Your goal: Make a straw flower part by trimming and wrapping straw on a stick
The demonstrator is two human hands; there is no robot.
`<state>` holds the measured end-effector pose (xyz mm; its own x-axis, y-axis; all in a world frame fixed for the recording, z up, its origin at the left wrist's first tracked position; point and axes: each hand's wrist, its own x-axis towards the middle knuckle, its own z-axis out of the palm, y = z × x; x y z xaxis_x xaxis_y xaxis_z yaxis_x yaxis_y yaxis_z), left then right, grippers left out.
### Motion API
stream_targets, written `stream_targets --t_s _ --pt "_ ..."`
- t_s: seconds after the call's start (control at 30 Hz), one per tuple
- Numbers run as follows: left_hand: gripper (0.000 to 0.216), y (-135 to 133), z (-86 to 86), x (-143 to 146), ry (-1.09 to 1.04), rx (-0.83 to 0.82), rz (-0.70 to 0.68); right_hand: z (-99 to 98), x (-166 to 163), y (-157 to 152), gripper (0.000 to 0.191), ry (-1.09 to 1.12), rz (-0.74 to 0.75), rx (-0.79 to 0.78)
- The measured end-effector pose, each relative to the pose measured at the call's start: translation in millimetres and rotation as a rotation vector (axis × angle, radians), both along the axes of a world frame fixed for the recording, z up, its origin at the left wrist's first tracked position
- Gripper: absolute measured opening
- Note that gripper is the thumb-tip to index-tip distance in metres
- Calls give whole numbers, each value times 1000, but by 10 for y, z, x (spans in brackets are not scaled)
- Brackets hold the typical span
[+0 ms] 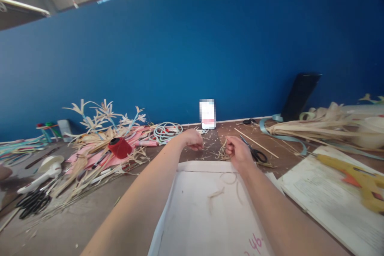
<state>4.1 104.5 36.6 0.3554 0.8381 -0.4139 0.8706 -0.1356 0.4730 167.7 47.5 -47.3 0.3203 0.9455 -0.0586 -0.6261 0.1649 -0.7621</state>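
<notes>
My left hand (193,140) is closed, its fingers curled downward over the brown table beyond the white box lid. Whatever those fingers may hold is too small or hidden to make out. To its right, my right hand (238,150) pinches a small bunch of thin straw strips (222,152), whose loose ends spread to the left. The white box lid (210,208) lies under both forearms, with a few fibre scraps and pink handwriting on it. Black-handled scissors (258,155) rest just right of my right hand. A thin wooden stick (258,144) lies behind them.
A lit phone (207,115) leans on the blue partition (192,48). Leftward are straw flowers (105,116), a red thread spool (120,148), coiled pale-blue cord (168,133) and more scissors (34,203). Rightward, a yellow glue gun (357,176) rests on printed paper (327,200) near dried husks (324,122).
</notes>
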Motion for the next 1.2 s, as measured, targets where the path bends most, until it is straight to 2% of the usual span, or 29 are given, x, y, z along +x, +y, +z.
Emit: stream_targets --t_s 0.13,0.3,0.43,0.53,0.7,0.87,1.07,1.2 --pt "8 24 -90 -35 -298 -163 88 0 7 -5 20 16 22 16" --pt "14 -15 -240 13 -618 -193 204 1 23 2 18 29 46 15" --pt "20 -149 -371 149 -952 -232 185 12 26 -6 17 23 52 19" --pt "21 -265 -490 250 -1165 -241 224 23 19 -24 19 8 48 32" --pt "28 -395 -679 297 -1448 -219 415 28 5 -36 24 -18 37 26" --pt "30 -436 -739 317 -1415 -101 468 7 -1 -22 21 -48 30 22" --pt "25 -485 -754 414 -1266 114 343 -19 3 -7 21 -84 32 14" --pt "21 -496 -776 415 -1163 268 316 -3 0 -17 21 -105 33 10"
